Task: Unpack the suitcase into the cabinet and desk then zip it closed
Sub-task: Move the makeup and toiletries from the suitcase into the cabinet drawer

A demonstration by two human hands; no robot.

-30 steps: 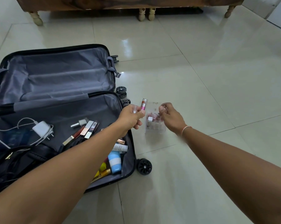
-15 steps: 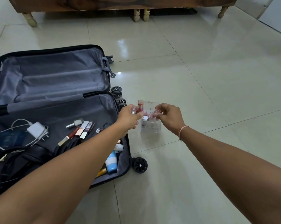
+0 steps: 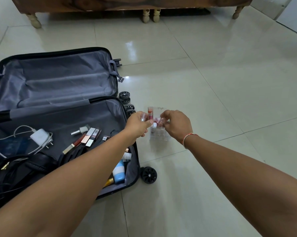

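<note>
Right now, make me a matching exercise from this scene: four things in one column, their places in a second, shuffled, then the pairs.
Things:
1. white charger
2. blue-and-white bottle
3. clear organizer
4. pink lipstick

Places:
A. on the floor tiles, beside the suitcase
B. near the suitcase's lower right corner
C. upright at the organizer, by the left hand
D. left part of the suitcase's near half

Pairs: 1-D, 2-B, 3-A, 4-C

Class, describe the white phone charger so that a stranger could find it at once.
Start at the open suitcase on the tiled floor and take its nearer, cluttered half. On its left lies the white charger, cable looped around it, the only white block, left of the lipsticks.
</note>
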